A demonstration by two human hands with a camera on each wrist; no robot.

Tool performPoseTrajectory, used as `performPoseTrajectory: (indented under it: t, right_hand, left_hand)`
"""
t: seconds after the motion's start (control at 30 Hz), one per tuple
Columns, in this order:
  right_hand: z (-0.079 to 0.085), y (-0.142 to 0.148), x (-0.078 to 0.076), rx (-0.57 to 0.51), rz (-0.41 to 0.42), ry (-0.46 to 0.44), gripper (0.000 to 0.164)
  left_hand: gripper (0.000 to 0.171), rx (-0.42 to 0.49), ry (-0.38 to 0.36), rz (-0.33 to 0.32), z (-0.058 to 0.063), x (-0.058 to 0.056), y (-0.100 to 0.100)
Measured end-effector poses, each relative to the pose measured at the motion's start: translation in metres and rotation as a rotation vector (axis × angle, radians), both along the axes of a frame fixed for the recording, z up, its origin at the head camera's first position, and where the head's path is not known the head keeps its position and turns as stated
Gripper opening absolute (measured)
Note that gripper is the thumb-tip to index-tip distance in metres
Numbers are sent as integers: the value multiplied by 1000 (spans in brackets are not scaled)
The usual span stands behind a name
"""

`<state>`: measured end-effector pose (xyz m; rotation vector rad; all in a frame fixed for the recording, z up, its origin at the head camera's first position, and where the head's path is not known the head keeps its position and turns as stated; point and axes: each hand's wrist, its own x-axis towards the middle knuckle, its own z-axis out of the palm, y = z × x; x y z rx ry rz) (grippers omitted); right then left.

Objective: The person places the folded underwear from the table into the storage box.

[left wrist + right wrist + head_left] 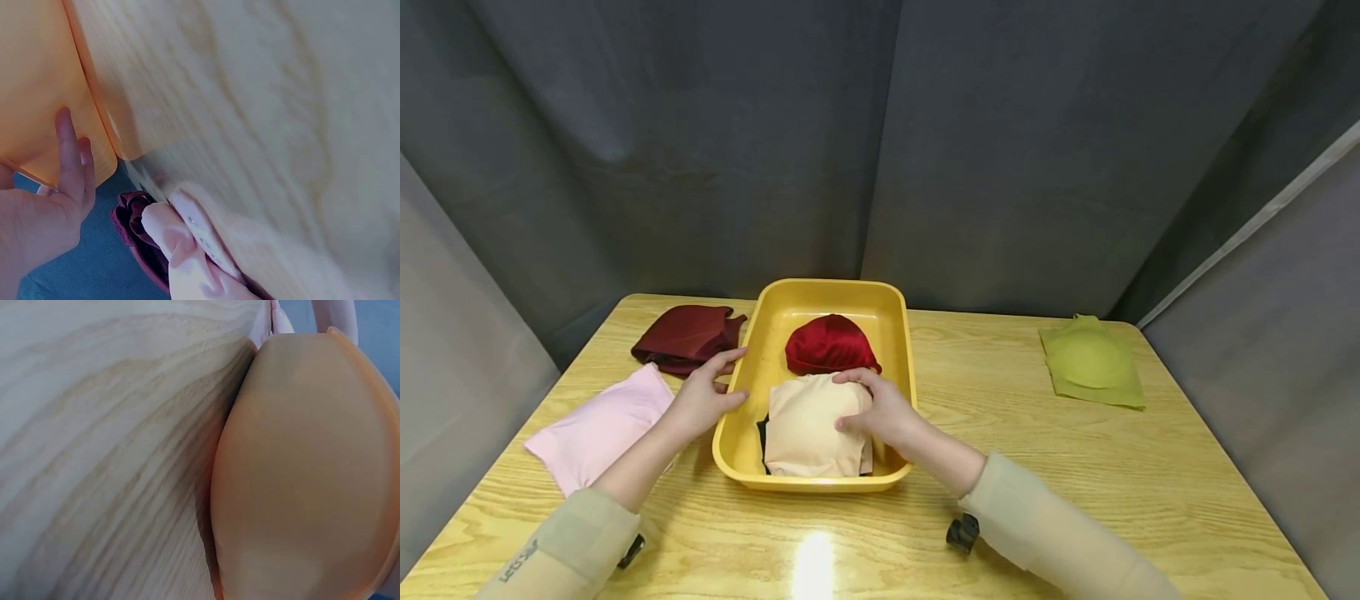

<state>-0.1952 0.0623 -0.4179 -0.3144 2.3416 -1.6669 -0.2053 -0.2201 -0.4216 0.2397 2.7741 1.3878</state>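
Observation:
A yellow plastic bin [741, 454] holds a red satin folded bra [830, 343] at its far end and a beige folded bra [808, 429] at the near end. Dark fabric peeks out under the beige one. My left hand [715, 390] grips the bin's left rim; in the left wrist view, straight fingers [70, 153] lie along the outer wall. Over the right rim reaches my right hand [880, 408], its thumb and fingers spread apart on top of the beige bra. The right wrist view shows the bin's outer wall [300, 462], and the right hand is hidden there.
Left of the bin lie a maroon folded garment [688, 333] and a pink folded one [606, 425], under the left forearm. A yellow-green folded bra [1092, 358] lies at the far right of the wooden table [985, 367]. Grey curtains [1000, 150] hang behind.

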Motion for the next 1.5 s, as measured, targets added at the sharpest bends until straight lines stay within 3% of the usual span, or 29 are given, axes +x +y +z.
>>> performPoseTrajectory:
  t: [0.23, 0.43, 0.97, 1.23, 1.5]
  right_hand:
    - [0, 0, -4, 64, 40, 4, 57]
    - [4, 0, -7, 188, 98, 53, 57]
    - [16, 8, -7, 542, 261, 304, 53]
    - [23, 13, -1, 617, 256, 444, 49]
    - [37, 23, 8, 574, 219, 435, 47]
  left_hand:
    - [64, -3, 7, 0, -4, -2, -1]
    - [63, 2, 14, -5, -1, -1, 0]
    - [64, 2, 4, 0, 0, -1, 2]
    - [64, 10, -2, -5, 1, 0, 2]
    - [64, 10, 4, -9, 1, 0, 1]
